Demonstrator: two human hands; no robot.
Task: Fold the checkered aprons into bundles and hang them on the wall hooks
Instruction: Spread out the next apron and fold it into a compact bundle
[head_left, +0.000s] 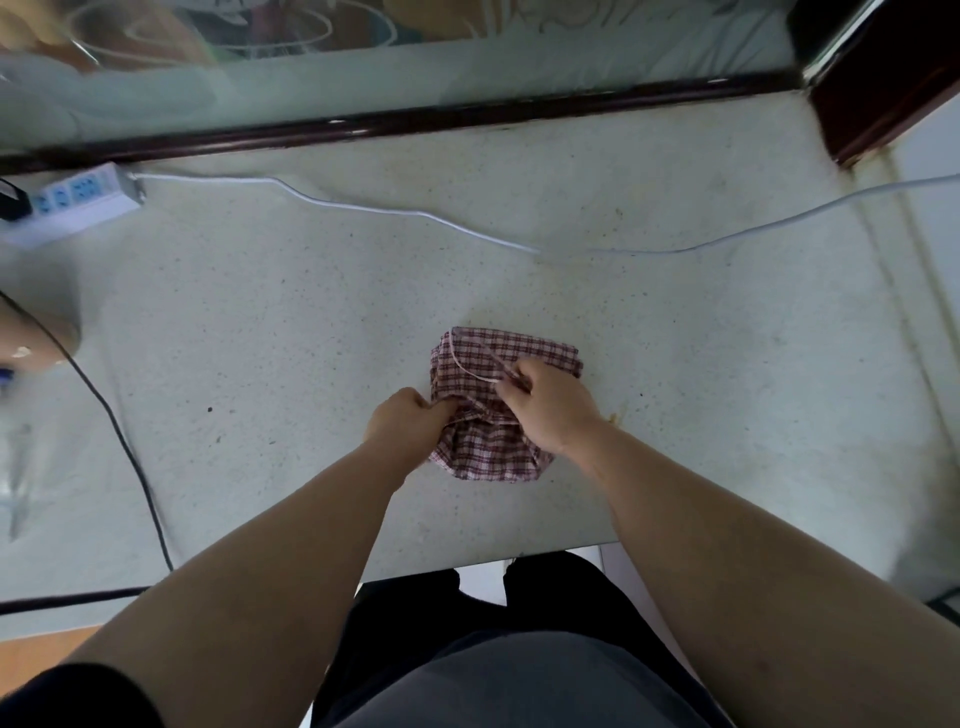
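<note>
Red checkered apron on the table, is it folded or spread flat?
Folded: the red checkered cloth apron is a compact bundle on the pale speckled table, gripped by the left hand and right hand.

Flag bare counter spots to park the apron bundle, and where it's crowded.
Bare counter right of the apron, below the white cable. Also bare between the black cord and the left hand. Crowded at far left: power strip, cords and blurred objects.
</note>
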